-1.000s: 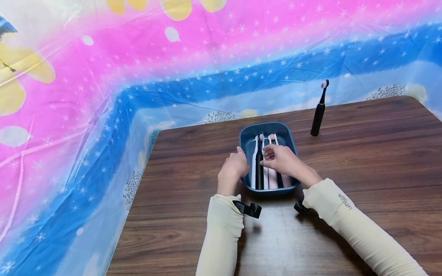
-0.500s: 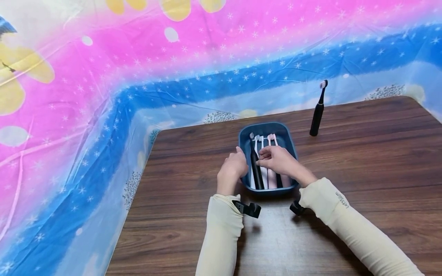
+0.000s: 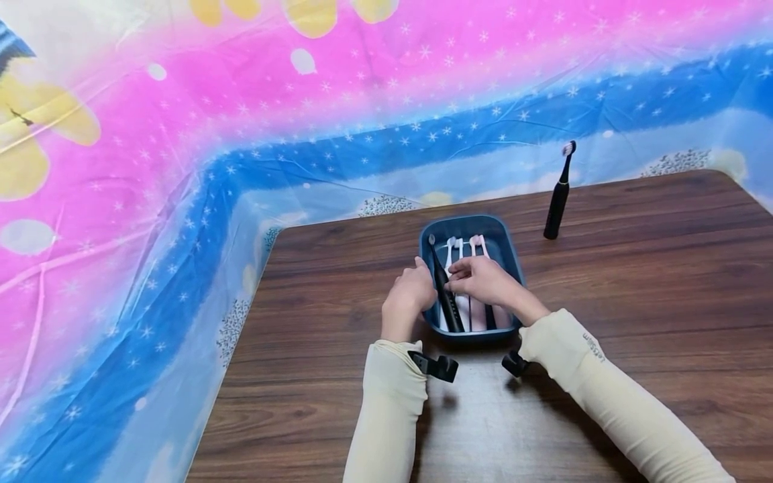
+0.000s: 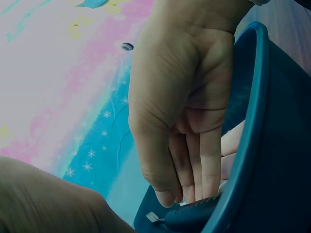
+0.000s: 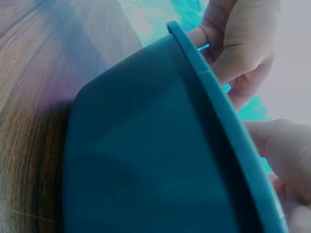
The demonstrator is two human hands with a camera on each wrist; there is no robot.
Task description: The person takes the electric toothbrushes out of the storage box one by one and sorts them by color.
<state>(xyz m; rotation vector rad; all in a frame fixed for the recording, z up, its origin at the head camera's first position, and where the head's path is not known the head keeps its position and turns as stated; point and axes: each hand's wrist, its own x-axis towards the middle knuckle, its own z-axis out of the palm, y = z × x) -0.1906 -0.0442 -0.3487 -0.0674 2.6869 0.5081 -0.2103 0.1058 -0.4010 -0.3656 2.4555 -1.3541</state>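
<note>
A blue plastic bin [image 3: 517, 268] holds several electric toothbrushes side by side. A black electric toothbrush [image 3: 447, 302] lies slanted along its left side, head toward the far left corner. My right hand [image 3: 483, 278] reaches in from the right; in the left wrist view its fairly straight fingertips touch the black handle [image 4: 192, 216]. White toothbrushes [image 3: 460, 249] and pink toothbrushes [image 3: 474, 245] lie beneath and right of that hand. My left hand [image 3: 407, 295] grips the bin's left rim. The right wrist view shows the near wall [image 5: 146, 145] hiding the toothbrushes.
Another black electric toothbrush [image 3: 557, 204] stands upright on the wooden table [image 3: 634, 268], back right of the bin. A patterned pink and blue cloth [image 3: 362, 87] hangs behind the table and along its left side.
The black toothbrush in the bin has shifted left, its head swinging toward the far left corner, and its handle has rolled to show buttons. My right hand moved slightly left; my left stays.
</note>
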